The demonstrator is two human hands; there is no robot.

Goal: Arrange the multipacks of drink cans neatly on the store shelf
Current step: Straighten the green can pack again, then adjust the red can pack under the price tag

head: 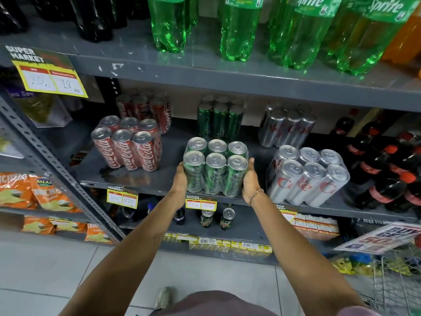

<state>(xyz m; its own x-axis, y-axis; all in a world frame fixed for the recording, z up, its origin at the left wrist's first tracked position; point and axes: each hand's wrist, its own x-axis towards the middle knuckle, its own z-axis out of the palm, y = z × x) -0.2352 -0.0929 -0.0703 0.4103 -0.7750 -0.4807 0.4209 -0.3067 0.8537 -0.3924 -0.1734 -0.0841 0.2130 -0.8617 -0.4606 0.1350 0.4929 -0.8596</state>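
Both arms reach out from the person's body toward the middle shelf (141, 182). Left hand (181, 176) and right hand (250, 181) press flat against the two sides of the green six-pack (215, 168), clasping it between the palms at the shelf's front edge. It sits between the red pack (127, 148) and the silver pack (307, 176), with another green pack (219, 117) well behind. This looks like the placing step; next it likely needs pushing back and squaring with its neighbours before letting go.
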